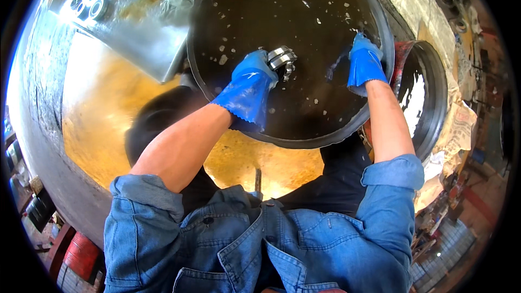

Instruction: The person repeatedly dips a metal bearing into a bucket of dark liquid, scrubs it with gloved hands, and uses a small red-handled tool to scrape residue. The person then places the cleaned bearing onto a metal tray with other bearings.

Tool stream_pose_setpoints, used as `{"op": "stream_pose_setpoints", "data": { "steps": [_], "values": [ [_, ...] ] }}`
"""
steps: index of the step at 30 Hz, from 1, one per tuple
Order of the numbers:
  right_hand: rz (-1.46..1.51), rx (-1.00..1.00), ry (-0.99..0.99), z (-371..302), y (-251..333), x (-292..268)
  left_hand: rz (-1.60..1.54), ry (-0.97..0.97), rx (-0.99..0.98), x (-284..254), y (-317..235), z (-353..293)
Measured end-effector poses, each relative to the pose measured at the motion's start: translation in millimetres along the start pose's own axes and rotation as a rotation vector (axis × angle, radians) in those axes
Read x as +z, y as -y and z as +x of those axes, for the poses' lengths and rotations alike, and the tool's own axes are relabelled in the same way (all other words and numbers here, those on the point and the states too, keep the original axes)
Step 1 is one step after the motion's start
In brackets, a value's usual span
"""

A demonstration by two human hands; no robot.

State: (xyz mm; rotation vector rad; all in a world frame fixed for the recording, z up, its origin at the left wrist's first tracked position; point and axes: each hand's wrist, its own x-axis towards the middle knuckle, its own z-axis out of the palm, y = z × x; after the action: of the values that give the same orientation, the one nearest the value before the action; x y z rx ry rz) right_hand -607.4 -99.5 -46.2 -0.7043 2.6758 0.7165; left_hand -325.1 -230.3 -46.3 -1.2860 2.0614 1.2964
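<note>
My left hand (252, 70), in a blue rubber glove, grips a shiny steel roller bearing (281, 58) above the dark liquid. This liquid fills a wide round black tub (287, 142) in front of me, with pale flecks and bubbles floating on it. Toward the tub's right side is my right hand (364, 57), gloved in the same blue. Its fingers are partly hidden at the liquid's surface, and whether they hold anything does not show.
Several bearings (97, 8) lie on a metal sheet (157, 49) at the far left. A second round container (434, 92) with a red outside and liquid in it stands right of the tub. Crumpled brown paper (456, 125) lies beside that container. Yellowish flooring (97, 114) shows below.
</note>
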Motion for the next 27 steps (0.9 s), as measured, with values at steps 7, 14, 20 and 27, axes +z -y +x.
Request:
{"op": "stream_pose_setpoints", "data": {
  "steps": [7,14,20,27],
  "values": [
    [-0.025,-0.159,-0.069,-14.6,-3.1,-18.4,-0.003,0.001,-0.029,2.2,-2.8,-4.1],
    [-0.044,-0.417,-0.104,-83.2,-7.2,-61.0,0.012,0.027,0.032,13.0,-13.3,-15.8],
    [-0.278,-0.508,0.021,-131.5,9.3,-57.8,-0.011,-0.008,0.127,13.1,-6.1,-15.3],
    [-0.336,-0.512,0.028,-149.5,24.6,-46.7,0.006,0.026,0.107,13.7,-5.9,-10.6]
  ]
}}
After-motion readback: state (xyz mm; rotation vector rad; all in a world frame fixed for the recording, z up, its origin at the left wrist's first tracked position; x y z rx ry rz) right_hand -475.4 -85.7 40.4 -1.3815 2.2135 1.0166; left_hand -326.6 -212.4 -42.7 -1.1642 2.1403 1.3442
